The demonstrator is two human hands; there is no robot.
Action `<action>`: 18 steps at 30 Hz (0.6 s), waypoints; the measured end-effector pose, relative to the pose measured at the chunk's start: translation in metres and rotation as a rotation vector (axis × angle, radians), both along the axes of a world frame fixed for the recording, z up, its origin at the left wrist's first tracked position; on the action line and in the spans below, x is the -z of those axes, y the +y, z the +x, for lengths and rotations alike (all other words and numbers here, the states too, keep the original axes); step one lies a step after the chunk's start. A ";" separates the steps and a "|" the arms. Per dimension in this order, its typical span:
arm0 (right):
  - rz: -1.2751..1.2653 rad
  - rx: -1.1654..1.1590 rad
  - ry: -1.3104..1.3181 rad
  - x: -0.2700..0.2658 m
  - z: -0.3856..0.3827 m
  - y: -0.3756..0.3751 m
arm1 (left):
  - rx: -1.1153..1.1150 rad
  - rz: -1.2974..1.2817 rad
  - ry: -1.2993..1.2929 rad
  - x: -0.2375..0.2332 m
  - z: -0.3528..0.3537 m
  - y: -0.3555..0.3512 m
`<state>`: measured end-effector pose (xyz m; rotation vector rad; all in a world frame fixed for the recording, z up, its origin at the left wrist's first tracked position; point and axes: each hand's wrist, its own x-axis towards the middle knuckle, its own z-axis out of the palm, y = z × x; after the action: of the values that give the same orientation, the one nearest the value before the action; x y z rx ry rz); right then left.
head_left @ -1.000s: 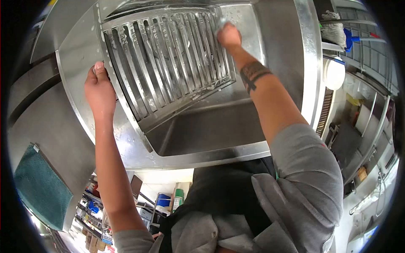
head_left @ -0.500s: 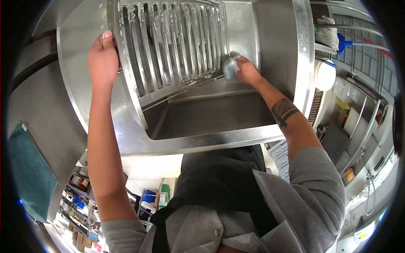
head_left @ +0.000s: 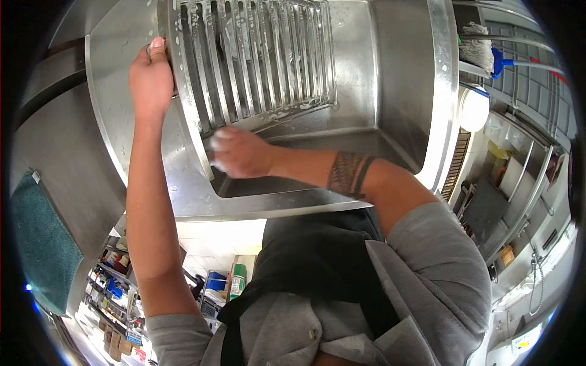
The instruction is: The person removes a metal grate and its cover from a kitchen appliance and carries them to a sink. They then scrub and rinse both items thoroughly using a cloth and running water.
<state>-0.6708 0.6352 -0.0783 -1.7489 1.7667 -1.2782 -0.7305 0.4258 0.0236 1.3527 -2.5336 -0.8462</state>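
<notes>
A slatted metal rack (head_left: 256, 61), wet and with bits of foam on it, leans in a steel sink (head_left: 403, 79). My left hand (head_left: 152, 76) is closed around the rack's left edge, thumb on top. At the rack's lower left corner is my right hand (head_left: 241, 152), slightly blurred, with its fingers curled round something whitish that is mostly hidden. The right forearm crosses over the front of the sink basin.
A teal cloth (head_left: 46, 244) hangs at the left. Behind the sink's right side are a mop head (head_left: 476, 49) and a white round container (head_left: 473, 108). A green and white can (head_left: 238, 280) stands below the sink's front edge.
My right hand has moved left, from the rack's lower right corner to its lower left corner. My left hand keeps its hold on the rack's left edge.
</notes>
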 end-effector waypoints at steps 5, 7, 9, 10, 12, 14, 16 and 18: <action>0.208 -0.090 0.027 0.035 -0.012 0.017 | -0.022 0.023 -0.119 -0.011 0.000 0.006; 0.368 -0.078 0.096 0.068 -0.042 0.060 | -0.029 0.052 -0.047 -0.001 0.001 -0.002; 0.497 -0.066 0.202 0.090 -0.070 0.104 | -0.035 0.050 -0.033 -0.005 -0.001 0.002; 0.523 -0.051 0.228 0.098 -0.077 0.118 | -0.044 0.088 -0.033 -0.006 -0.002 0.003; 0.546 -0.030 0.188 0.106 -0.089 0.136 | -0.050 0.126 -0.032 -0.006 -0.003 0.005; 0.558 -0.009 0.148 0.114 -0.105 0.149 | -0.012 0.047 -0.039 -0.007 -0.003 0.004; 0.593 0.084 -0.065 0.124 -0.117 0.158 | -0.017 0.050 -0.036 -0.005 -0.004 0.003; 0.473 0.160 -0.345 0.091 -0.131 0.135 | -0.019 0.061 -0.039 -0.004 -0.004 0.003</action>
<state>-0.8022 0.7699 -0.1694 -1.0798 1.8361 -1.0302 -0.7340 0.4291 0.0271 1.4224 -2.5392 -0.9093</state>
